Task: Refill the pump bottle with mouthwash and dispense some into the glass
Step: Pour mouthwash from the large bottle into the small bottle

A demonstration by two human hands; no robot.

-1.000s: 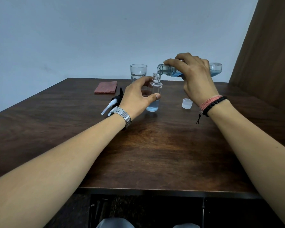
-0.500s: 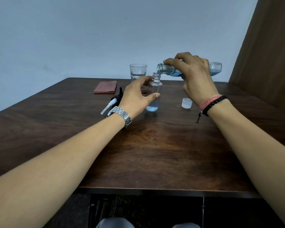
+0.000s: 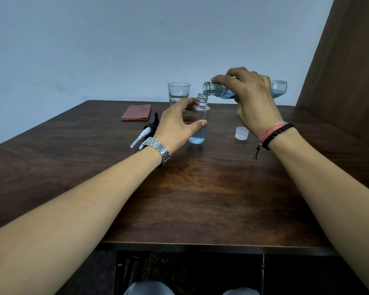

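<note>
The pump bottle [image 3: 198, 122] stands uncapped mid-tabletop [image 3: 200, 199], a little blue liquid at its bottom. The left hand [image 3: 177, 126] curls round it at 9 o'clock; the right hand [image 3: 251, 101] grips the tilted mouthwash bottle [image 3: 217, 90], mouth over the neck. Pour thinly, lip close, bottle braced. The pump head [image 3: 145, 133] lies at 9 o'clock, the glass [image 3: 178, 92] at 11, the cap [image 3: 241, 133] at 3.

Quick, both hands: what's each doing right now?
Left hand: holds the small pump bottle upright.
Right hand: grips the tilted mouthwash bottle.
</note>
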